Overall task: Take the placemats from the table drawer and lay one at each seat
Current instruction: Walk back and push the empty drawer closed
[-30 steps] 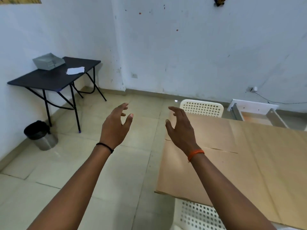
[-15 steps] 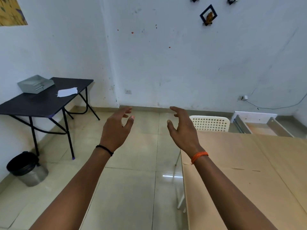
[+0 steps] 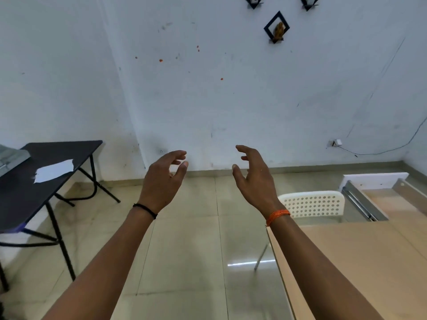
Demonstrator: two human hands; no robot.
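Note:
My left hand (image 3: 161,181) and my right hand (image 3: 254,179) are raised in front of me over the tiled floor, fingers apart and curled, holding nothing. A light wooden table (image 3: 360,269) fills the lower right. At its far end a drawer (image 3: 379,199) with a white front and metal rails is pulled out; its bottom looks bare and I see no placemats. A white perforated chair (image 3: 312,203) stands at the table's far left side, just right of my right wrist.
A black folding table (image 3: 34,190) stands at the left with a white paper (image 3: 54,170) and a grey tray (image 3: 11,158) on it. White walls carry small diamond-shaped frames (image 3: 276,27). A socket and cable (image 3: 335,143) sit at the right wall.
My view has lifted and turned right: the wall fills more of the frame and the bin has left view. Both hands stay raised and empty, a little further apart.

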